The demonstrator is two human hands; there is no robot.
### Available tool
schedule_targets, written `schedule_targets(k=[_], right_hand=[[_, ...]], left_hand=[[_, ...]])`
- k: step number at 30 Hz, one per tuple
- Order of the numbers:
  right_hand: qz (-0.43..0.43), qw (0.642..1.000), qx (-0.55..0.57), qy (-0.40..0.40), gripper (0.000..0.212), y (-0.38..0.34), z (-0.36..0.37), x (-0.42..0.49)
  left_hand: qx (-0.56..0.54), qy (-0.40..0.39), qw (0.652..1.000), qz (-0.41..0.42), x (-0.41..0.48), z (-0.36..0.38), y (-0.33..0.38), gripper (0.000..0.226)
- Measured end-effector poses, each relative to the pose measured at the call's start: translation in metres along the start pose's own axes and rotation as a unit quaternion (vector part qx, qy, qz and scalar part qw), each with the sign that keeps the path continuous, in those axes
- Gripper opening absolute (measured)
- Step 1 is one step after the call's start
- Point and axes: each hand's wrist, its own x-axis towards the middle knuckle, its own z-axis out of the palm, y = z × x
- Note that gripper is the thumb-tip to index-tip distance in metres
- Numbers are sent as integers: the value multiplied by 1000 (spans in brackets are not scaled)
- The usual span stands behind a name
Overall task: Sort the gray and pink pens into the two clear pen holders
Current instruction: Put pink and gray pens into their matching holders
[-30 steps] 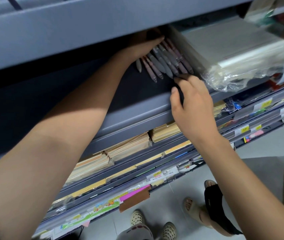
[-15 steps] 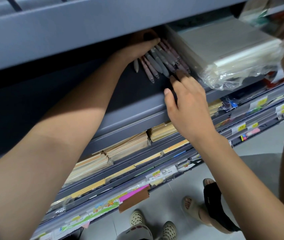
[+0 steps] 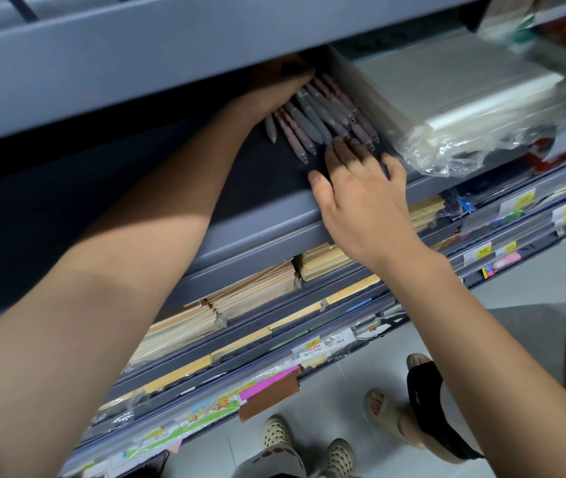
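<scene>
We find the left hand (image 3: 274, 88) reaching deep under the upper shelf, its fingers laid roughly straight across the rear ends of the pens (image 3: 323, 115) and pressing them down. We see no finger curled round a barrel, though shadow hides the thumb. One gray pen (image 3: 270, 129) lies slightly apart, just beside that palm. The gray and pink pens form a mixed fan on the shelf board (image 3: 274, 208), directly beneath the left fingers. Their long axes run from that hand out toward the shelf front, tips pointing at the right hand (image 3: 360, 188). The right hand is spread and relaxed, holding nothing, with its fingertips (image 3: 338, 146) touching the nearest tips. We judge it the better placed to draw out a single pen lengthwise. Just beyond its outer fingers sits a plastic-wrapped paper stack (image 3: 464, 98). We cannot identify the clear pen holders.
</scene>
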Motion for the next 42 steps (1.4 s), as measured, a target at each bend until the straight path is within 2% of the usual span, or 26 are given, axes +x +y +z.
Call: schedule_targets(k=[5,12,14,17,20,30,33,36,42], right_hand=[[0,1000,6,1,51,1,-1,1],[-5,1000,12,-2,50,2,-2,1],[-3,1000,25,8,49,3,-3,0],[8,994,83,67,38,1,-4,-6],[-33,992,84,91,31,-5,-2,-12],[-58,997,29,38,35,-15,-1,8],[-9,992,77,103,29,-11,-5,0],[45,985,56,158,24,-11,-8,-7],[60,991,55,103,29,-8,-7,-1]], left_hand=[[14,-11,1000,26,-2,1,1,24],[22,13,999,32,-4,1,2,21],[43,30,999,15,-2,1,2,23],[64,74,995,-29,3,-2,3,35],[91,106,988,-69,3,-6,3,44],[37,66,994,-82,-13,-1,17,30],[53,58,994,-73,-18,2,20,32],[56,20,995,-79,-22,6,25,38],[38,-17,997,-58,-25,3,26,28]])
